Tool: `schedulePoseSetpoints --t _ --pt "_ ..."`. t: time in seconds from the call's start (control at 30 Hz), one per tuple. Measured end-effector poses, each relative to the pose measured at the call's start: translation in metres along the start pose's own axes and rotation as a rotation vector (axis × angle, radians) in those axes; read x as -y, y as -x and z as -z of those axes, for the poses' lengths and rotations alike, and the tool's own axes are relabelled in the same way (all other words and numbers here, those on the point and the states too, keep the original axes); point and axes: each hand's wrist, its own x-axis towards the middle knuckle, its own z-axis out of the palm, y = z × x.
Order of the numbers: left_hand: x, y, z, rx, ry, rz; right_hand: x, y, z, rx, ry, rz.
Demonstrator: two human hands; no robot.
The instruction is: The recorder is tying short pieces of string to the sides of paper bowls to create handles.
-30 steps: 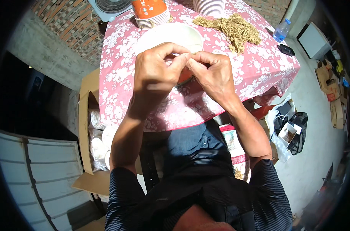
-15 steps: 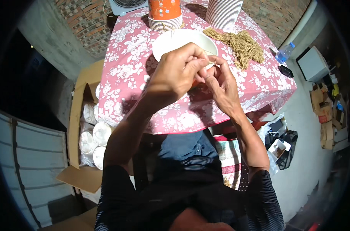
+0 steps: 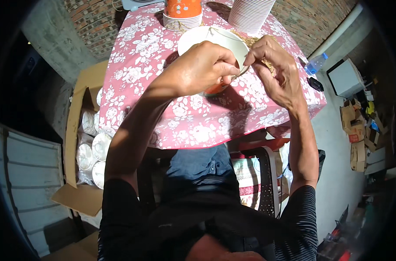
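A paper bucket (image 3: 196, 40), white inside and orange outside, stands on the table under my hands with its mouth tilted toward me. Fingers of my left hand (image 3: 200, 69) pinch together at its near right rim, on a thin brown twine (image 3: 240, 75). My right hand (image 3: 278, 71) sits just right of the rim, thumb and forefinger closed on the same twine. More twine runs across the bucket's far inner wall. Behind my right hand lies a loose pile of brown twine (image 3: 250, 41), partly hidden.
A stack of orange buckets (image 3: 182, 11) and a tall stack of white tubs (image 3: 250, 15) stand at the table's far side. A water bottle (image 3: 316, 64) and a black object (image 3: 315, 84) are at the right edge. On the left, an open carton (image 3: 74, 130) holds wrapped white tubs.
My right hand has moved right and up, away from my left, drawing the twine out between them. The view has shifted slightly, and more of the bucket's inside shows.
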Motion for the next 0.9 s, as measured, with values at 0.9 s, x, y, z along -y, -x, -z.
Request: schedulePoseSetpoints --t 0.9 --pt "0.01 -0.018 0.0 0.098 0.194 -0.04 -0.006 0.035 -0.024 -0.117 0.061 -0.158"
